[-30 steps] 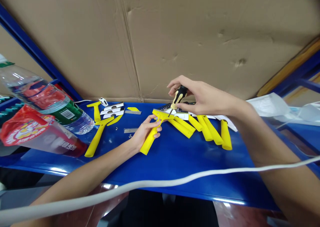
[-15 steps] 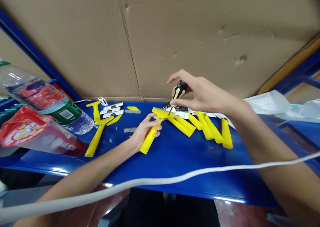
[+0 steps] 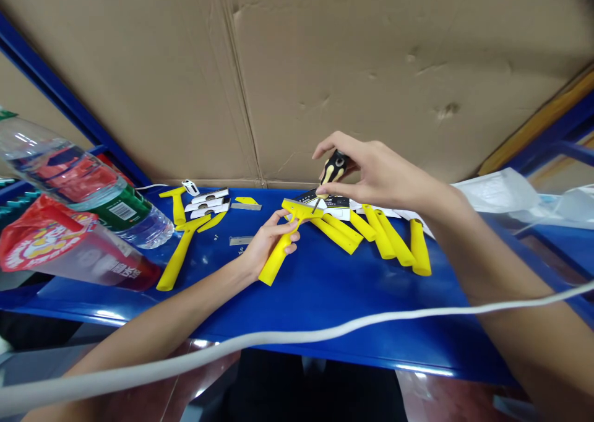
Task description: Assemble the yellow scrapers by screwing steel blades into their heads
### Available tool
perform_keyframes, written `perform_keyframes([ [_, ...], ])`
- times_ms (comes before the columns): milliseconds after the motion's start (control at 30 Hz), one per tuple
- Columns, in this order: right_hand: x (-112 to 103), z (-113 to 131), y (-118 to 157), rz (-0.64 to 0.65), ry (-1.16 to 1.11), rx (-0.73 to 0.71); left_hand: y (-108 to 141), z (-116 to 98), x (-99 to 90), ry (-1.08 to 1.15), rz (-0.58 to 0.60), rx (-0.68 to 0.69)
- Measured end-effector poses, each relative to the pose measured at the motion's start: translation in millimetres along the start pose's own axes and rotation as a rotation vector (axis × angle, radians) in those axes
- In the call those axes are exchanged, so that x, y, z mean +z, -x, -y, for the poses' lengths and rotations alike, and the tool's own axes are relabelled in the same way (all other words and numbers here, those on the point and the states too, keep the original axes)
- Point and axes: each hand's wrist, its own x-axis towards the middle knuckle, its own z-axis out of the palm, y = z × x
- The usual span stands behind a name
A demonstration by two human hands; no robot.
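My left hand (image 3: 268, 244) is wrapped round a yellow scraper (image 3: 275, 260), its wide head pointing away from me. My right hand (image 3: 359, 169) grips a black and cream screwdriver (image 3: 333, 168), whose shaft slants down to the right part of the scraper's head. Several yellow handles (image 3: 382, 231) lie to the right of the scraper. On the left are another yellow scraper (image 3: 179, 258), white blade packs (image 3: 207, 203), a yellow cover piece (image 3: 245, 200) and a metal blade (image 3: 240, 241).
A water bottle (image 3: 125, 208) and a red-topped cup (image 3: 99, 258) stand at the left of the blue table (image 3: 343, 310). A white cable (image 3: 297, 336) crosses the near side. Clear plastic bags (image 3: 496, 190) lie at the right, before a cardboard wall (image 3: 371, 69).
The screwdriver's handle and the fingers of my right hand have shifted slightly. The scraper stays in my left hand, almost unmoved.
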Motion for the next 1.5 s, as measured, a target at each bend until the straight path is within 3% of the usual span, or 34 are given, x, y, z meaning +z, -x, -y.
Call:
perform_keyframes([
  [200,1.3,-1.1,-0.2,0.043,-0.077,-0.048,0.7,0.5,1.0,-0.002,-0.001,0.001],
  [367,1.9,0.2,-0.1,-0.008,0.004,-0.017,1.3,0.7,1.3,-0.009,0.012,0.004],
  [500,2.2,0.4,0.7,0.049,-0.108,-0.032,1.0,0.8,0.7,-0.005,0.007,0.006],
  [733,4.9,-2.4,-0.6,-0.024,-0.016,-0.010,0.7,2.0,0.1,-0.016,0.024,0.013],
  [967,3.2,2.7,0.0,0.036,-0.129,-0.058,1.3,-0.8,1.5,-0.008,0.004,0.011],
  [1200,4.0,-1.1,-1.7,-0.044,0.008,-0.026,1.7,-0.4,1.5,-0.025,0.021,0.015],
  [1367,0.5,3.2,0.4,0.007,-0.142,-0.085,1.5,-2.1,1.3,-0.014,0.000,0.017],
  [1500,2.8,1.7,-1.0,0.001,-0.115,-0.053,0.1,-2.0,0.3,-0.010,-0.014,0.025],
])
